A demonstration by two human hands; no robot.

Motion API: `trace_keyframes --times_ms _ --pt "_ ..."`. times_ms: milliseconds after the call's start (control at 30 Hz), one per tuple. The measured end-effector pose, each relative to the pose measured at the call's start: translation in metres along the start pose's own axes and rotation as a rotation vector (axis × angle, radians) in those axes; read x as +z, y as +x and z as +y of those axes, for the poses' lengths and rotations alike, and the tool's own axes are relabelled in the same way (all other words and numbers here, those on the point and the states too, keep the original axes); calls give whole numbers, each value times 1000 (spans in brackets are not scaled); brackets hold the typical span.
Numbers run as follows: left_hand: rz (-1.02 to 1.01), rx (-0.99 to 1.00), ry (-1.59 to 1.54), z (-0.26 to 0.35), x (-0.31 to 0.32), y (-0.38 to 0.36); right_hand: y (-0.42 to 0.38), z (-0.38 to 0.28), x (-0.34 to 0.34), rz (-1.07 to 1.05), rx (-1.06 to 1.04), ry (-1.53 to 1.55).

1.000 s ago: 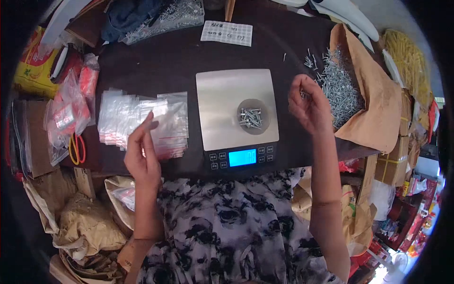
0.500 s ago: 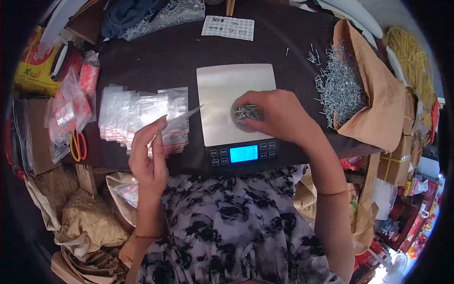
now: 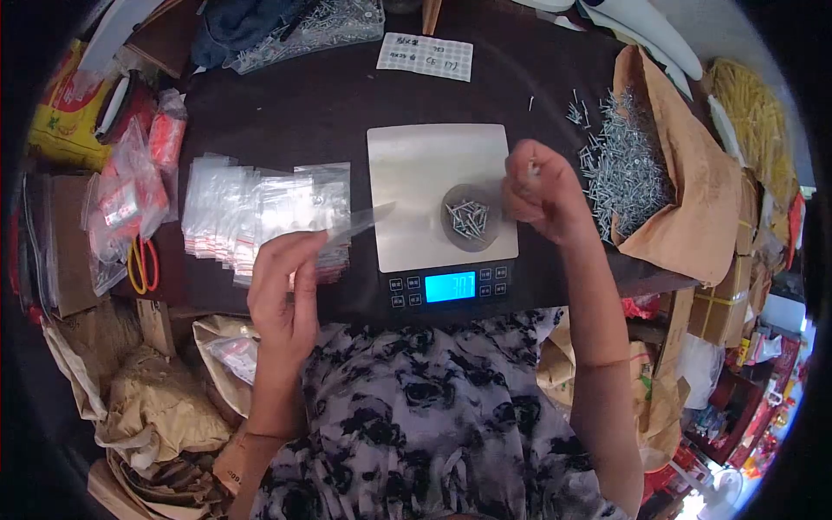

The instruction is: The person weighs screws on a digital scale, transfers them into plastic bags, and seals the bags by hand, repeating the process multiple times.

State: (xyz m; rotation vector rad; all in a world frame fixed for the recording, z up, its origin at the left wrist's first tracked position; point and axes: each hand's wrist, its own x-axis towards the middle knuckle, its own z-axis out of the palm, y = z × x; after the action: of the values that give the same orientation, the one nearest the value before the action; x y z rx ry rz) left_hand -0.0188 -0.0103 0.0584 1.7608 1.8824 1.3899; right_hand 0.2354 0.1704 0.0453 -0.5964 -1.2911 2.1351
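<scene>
My left hand [image 3: 286, 290] pinches a small clear plastic bag [image 3: 364, 224] between thumb and fingers, its tip over the left part of a digital scale [image 3: 407, 165]. On the scale's metal plate stands a small round dish [image 3: 459, 241] with silvery screws [image 3: 468, 218] in it. My right hand [image 3: 546, 191] is raised beside the dish, over the plate's right edge, with its fingers curled together. A small pale spot shows between those fingertips, too small to name. The scale's display [image 3: 451, 287] glows blue with digits that seem to read 307.
A pile of loose screws [image 3: 628, 165] spills from a brown paper bag [image 3: 693, 199] on the right. Stacked clear zip bags [image 3: 217, 208] lie on the left. A label sheet [image 3: 425, 56] and a bag of screws [image 3: 321, 35] are at the back. Orange-handled scissors [image 3: 143, 267] lie at the left edge.
My right hand has come off the dish and moved up and to the right, leaving the screws in view. My left hand with the clear bag has shifted slightly right and down.
</scene>
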Motion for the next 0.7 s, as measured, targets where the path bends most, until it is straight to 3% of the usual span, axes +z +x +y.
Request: trace_keyframes --times_ms 67,167,267,300,400,500,600,667,700 --pt "-55 -31 -43 9 1 3 3 0 2 -136 -49 292" --pt "-167 -8 -140 20 5 8 2 -11 19 -76 106 167" --pt "-247 17 -198 35 13 14 2 -10 39 -40 149 -158" --pt "-282 9 -249 38 13 14 4 -4 46 -42 18 -350" --pt "-268 5 -318 44 21 19 -1 -4 50 -87 -35 -645" --pt "-267 17 -343 45 27 22 -10 -22 56 -231 -67 -716" --pt "-286 23 -458 47 35 22 -17 -12 64 -229 -126 -535" --pt "-301 -39 -620 39 39 12 -22 -19 66 -239 -172 -589" --pt "-340 50 -559 36 44 13 -23 -21 66 -245 -196 -614"
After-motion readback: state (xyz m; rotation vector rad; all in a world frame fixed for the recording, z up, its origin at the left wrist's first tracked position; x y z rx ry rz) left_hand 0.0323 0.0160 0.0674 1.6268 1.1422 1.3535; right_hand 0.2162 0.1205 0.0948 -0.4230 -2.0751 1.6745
